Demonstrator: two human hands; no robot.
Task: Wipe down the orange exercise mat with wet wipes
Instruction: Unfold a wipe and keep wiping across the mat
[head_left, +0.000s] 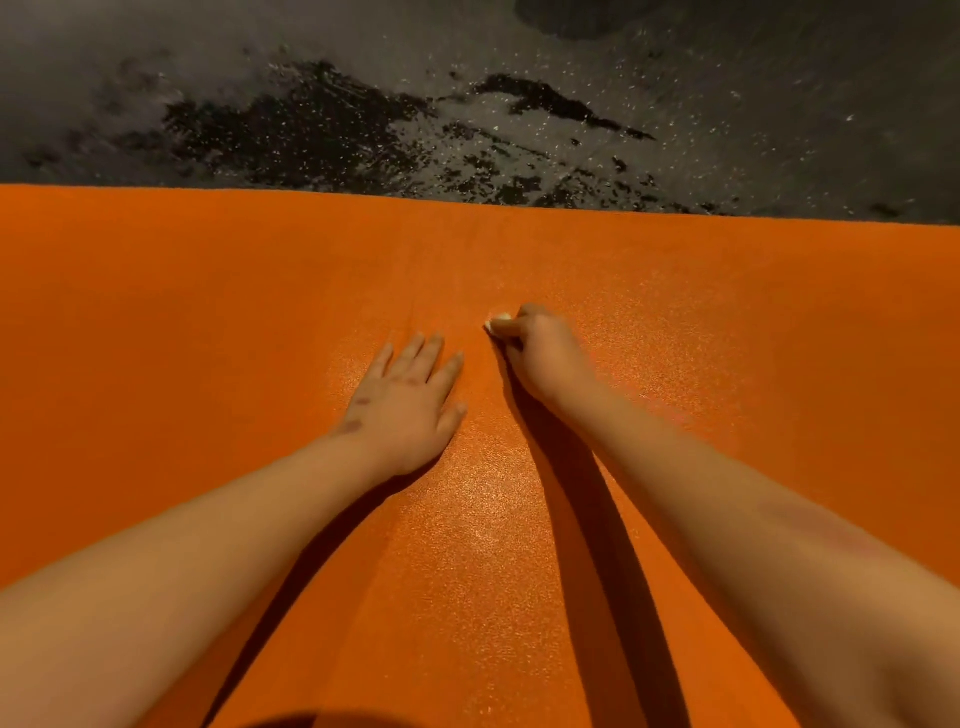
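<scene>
The orange exercise mat (208, 312) fills the near and middle ground, running out of view at the left, right and near sides; its single visible edge is the far one, a straight line across the scene, with broad bare orange to the left and right of the hands. Two bare forearms reach forward over it. The left hand (402, 400) lies flat on the mat, fingers straight and slightly spread, holding nothing. Just to its right and a little farther, the right hand (540, 353) is curled round one small pale wad, probably a wet wipe (497, 322), pressed onto the mat; only a sliver shows past the fingers. Beyond the far edge lies a dark speckled floor (363, 119) with blacker patches.
</scene>
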